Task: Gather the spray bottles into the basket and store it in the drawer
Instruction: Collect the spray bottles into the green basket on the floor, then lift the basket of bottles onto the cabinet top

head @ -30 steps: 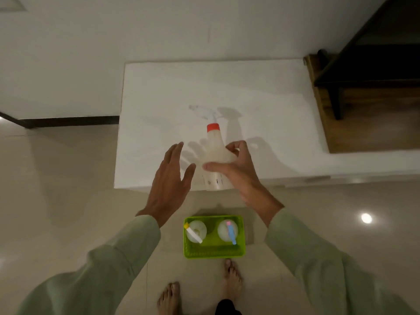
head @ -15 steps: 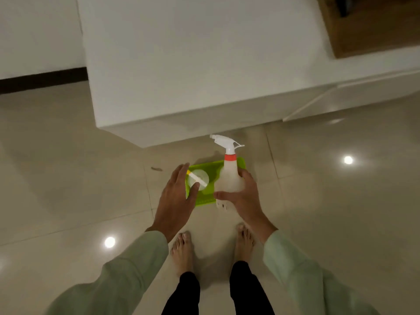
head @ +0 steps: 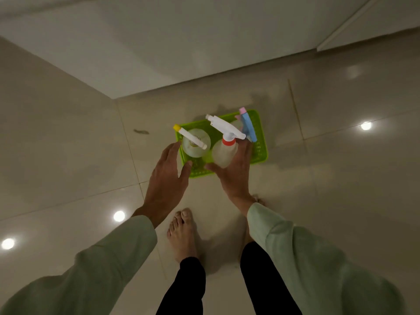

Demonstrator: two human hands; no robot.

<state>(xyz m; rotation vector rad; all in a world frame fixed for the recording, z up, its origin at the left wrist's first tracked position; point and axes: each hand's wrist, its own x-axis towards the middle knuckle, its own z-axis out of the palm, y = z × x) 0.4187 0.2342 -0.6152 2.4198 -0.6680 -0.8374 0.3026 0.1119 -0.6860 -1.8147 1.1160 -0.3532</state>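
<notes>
Gathering step: my right hand (head: 235, 172), fingers clamped on the bottle (head: 223, 153), lowers it into the basket (head: 261, 153); release follows. Left hand (head: 166, 178) fingers apart, empty.

Only 1 view existed: a wide-angle camera worn on the person's head, looking almost straight down from standing height at the tiled floor (head: 68, 169). The green basket (head: 261, 153) sat just above frame centre, toward 12 o'clock, with the white cabinet (head: 181, 42) filling the top edge beyond it. The left hand (head: 167, 178) entered from 7 o'clock, the right hand (head: 236, 176) from 5 o'clock, both close to the lens. A bare foot (head: 181, 233) lay at 6 o'clock.
</notes>
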